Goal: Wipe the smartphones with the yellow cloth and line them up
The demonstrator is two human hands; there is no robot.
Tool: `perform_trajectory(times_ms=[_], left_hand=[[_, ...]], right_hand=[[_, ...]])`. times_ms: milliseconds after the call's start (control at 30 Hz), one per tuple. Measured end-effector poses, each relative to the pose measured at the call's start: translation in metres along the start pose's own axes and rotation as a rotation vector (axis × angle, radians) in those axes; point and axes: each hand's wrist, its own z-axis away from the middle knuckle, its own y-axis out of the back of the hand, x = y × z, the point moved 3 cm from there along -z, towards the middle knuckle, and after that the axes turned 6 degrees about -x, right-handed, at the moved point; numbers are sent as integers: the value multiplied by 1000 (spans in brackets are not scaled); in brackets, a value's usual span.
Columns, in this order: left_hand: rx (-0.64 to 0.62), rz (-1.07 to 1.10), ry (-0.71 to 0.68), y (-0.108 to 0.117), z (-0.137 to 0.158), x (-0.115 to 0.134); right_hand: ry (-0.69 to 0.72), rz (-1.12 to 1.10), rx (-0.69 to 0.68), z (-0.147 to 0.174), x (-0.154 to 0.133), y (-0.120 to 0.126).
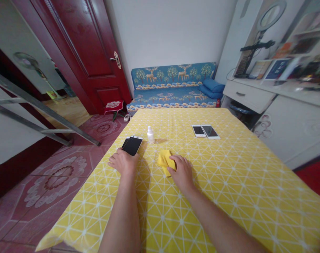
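Head view, right grip point(183, 172) pinching the right edge of a yellow cloth point(164, 161), left grip point(125, 162) clasping the near end of a phone point(133, 145)

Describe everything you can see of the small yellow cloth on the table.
The small yellow cloth is plain, with no print visible, and looks like soft, thin fabric. It is bunched into loose folds and appears to rest on the patterned tablecloth. The right hand holds its right side between thumb and fingers; its left side is uncovered.
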Motion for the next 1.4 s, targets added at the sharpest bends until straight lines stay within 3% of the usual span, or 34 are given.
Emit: perform_trajectory(times_ms=[233, 400, 467, 567, 667, 767, 833, 1000, 1233, 1400], left_hand=[[20, 128, 17, 7, 0, -1], [187, 523, 22, 10, 1, 2], [160, 763, -33, 4, 3, 8], [-82, 1109, -169, -7, 14, 24], [-453, 1425, -279, -13, 34, 42], [-816, 1631, -245, -18, 56, 55], [-973, 1677, -174, -22, 68, 60], [-1170, 1614, -27, -35, 86, 65], [-1477, 1599, -168, -34, 104, 69], [-1636, 1615, -215, -29, 113, 71]], right_hand=[[-5, 1, 9, 0, 1, 0], [-46, -58, 14, -1, 0, 1], [-53, -65, 5, -2, 0, 1], [-19, -47, -34, -3, -1, 2], [-30, -133, -23, -4, 2, 6], [-88, -355, 117, -6, 9, 14], [-153, -496, 202, -7, 16, 20], [-300, -780, 313, -11, 39, 27], [-243, -1079, 320, -15, 52, 26], [-197, -1094, 428, -14, 46, 37]])
